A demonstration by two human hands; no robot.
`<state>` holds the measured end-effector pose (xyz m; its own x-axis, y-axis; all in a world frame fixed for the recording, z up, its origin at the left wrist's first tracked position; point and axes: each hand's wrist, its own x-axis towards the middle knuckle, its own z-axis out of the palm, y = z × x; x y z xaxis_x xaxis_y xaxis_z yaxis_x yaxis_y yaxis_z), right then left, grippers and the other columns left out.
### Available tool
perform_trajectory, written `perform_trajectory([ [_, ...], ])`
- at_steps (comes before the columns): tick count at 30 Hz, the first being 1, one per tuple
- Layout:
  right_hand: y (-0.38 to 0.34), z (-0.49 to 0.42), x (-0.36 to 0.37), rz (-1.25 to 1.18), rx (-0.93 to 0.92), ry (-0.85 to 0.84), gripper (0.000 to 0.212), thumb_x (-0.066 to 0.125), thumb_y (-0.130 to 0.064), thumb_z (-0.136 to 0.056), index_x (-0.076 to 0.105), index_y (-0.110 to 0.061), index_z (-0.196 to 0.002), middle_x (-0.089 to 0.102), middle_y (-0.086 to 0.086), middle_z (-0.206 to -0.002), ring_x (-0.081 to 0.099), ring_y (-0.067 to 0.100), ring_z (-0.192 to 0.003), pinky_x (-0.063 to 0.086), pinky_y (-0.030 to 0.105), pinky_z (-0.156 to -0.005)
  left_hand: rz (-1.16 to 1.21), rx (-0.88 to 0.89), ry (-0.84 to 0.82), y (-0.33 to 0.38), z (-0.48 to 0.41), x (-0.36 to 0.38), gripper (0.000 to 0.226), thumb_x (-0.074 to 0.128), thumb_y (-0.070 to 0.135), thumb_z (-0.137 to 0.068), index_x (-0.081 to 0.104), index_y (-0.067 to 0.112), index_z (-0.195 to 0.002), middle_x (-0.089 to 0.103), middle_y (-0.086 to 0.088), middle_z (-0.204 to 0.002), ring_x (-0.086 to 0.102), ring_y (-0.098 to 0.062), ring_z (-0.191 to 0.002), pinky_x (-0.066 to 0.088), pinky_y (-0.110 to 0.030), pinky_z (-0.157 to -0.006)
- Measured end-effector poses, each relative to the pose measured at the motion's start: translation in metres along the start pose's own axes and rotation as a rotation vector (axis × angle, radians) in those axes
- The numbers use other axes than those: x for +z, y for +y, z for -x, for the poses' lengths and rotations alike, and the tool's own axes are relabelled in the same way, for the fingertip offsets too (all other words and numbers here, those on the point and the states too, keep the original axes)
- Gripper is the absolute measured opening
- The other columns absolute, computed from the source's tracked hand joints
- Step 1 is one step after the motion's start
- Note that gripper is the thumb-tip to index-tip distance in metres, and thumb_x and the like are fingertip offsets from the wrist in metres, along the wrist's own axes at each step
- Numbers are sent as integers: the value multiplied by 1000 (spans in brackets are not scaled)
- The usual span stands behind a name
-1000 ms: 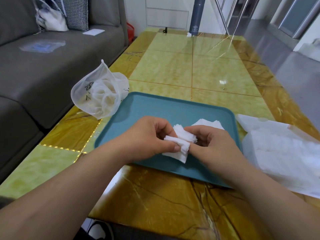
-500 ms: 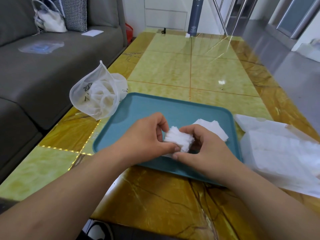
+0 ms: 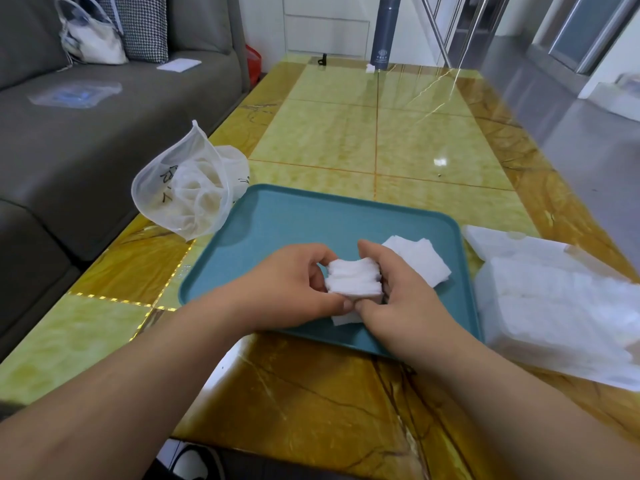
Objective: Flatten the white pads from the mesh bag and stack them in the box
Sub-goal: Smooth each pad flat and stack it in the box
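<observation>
A small stack of white pads (image 3: 352, 280) sits between both hands above the front of the teal tray (image 3: 311, 216). My left hand (image 3: 291, 285) grips its left side and my right hand (image 3: 398, 292) grips its right side, thumbs meeting below. One loose pad (image 3: 346, 319) lies under the thumbs. A few flat pads (image 3: 415, 259) lie on the tray behind my right hand. The white mesh bag (image 3: 187, 188), with more pads inside, rests at the tray's left corner.
A translucent white plastic box or wrap (image 3: 561, 306) with white contents lies right of the tray. A dark bottle (image 3: 383, 32) stands at the table's far end. A grey sofa (image 3: 86, 140) runs along the left, with a white handbag on it.
The crumpled pads have been squared into a neat stack between the hands. Both hands shifted slightly forward over the tray, and the camera view drifted a little.
</observation>
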<state>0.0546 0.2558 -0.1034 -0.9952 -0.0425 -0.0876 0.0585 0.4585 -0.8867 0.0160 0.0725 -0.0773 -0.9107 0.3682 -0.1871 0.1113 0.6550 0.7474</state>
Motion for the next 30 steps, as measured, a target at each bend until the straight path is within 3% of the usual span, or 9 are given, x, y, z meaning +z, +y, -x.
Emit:
perform_trajectory([
  [5, -4, 3, 3, 19, 8, 4, 74, 56, 3, -95, 38, -35, -156, 49, -11, -141, 55, -5, -109, 36, -8, -78, -35, 36, -5, 3, 1, 4, 21, 75, 31, -90, 65, 29, -108, 67, 6, -77, 54, 2, -58, 40, -12, -54],
  [8, -6, 4, 0, 17, 9, 17, 73, 52, 3, -96, 37, -35, -156, 53, -12, -132, 57, -13, -102, 38, -6, -77, 43, -7, 27, 7, 2, 4, 21, 64, 46, -96, 69, 27, -103, 72, 0, -81, 59, -6, -63, 50, -27, -65],
  [10, -7, 5, 2, 26, 13, 6, 74, 51, 2, -96, 35, -37, -156, 58, -9, -126, 59, -13, -90, 43, -1, -72, 77, -55, 90, 10, 1, 11, 45, 50, 56, -100, 68, 15, -93, 73, -8, -80, 60, -14, -61, 55, -39, -68],
  [14, -9, 8, 4, 19, 41, -35, 76, 49, 2, -96, 33, -41, -157, 64, -2, -103, 56, -10, -61, 45, 9, -58, 49, -103, 216, 8, -8, 22, 46, 44, 45, -105, 61, 7, -84, 69, -14, -72, 58, -20, -59, 54, -47, -66],
  [17, -9, 8, 1, 88, -27, -29, 75, 52, 1, -96, 33, -35, -159, 50, 8, -152, 55, 1, -111, 47, 23, -105, 96, -96, 178, 8, -11, 20, 31, 45, 35, -106, 67, 17, -93, 68, 2, -63, 58, -6, -49, 46, -30, -58],
  [19, -10, 9, 0, 167, -72, -39, 71, 53, 0, -97, 33, -28, -159, 34, -2, -164, 38, 7, -142, 24, 15, -117, 129, -76, 120, 10, -8, 15, 31, 44, 36, -108, 66, 17, -96, 69, 3, -67, 55, -1, -45, 44, -24, -54],
  [24, -9, 5, -4, 207, -85, -50, 63, 55, -4, -98, 40, -24, -156, 46, -5, -150, 43, 3, -130, 28, 9, -105, 55, -5, -155, 4, 2, -4, 28, 73, 40, -91, 63, 37, -116, 74, 3, -90, 63, -4, -69, 47, -18, -61],
  [26, -10, 3, -5, 204, -94, -20, 58, 65, -9, -95, 50, -25, -149, 54, -6, -142, 49, 5, -128, 33, 13, -106, -45, 23, -140, 2, 3, -2, 43, 82, 34, -82, 60, 36, -119, 71, 8, -88, 61, 4, -67, 44, -13, -60],
  [30, -16, 5, -13, 92, -56, 64, 56, 80, -18, -86, 59, -24, -138, 64, -10, -125, 61, 2, -112, 48, 15, -100, -38, 54, 8, 10, 2, 1, 35, 85, 32, -80, 64, 31, -108, 71, 10, -86, 63, -2, -67, 45, -12, -56],
])
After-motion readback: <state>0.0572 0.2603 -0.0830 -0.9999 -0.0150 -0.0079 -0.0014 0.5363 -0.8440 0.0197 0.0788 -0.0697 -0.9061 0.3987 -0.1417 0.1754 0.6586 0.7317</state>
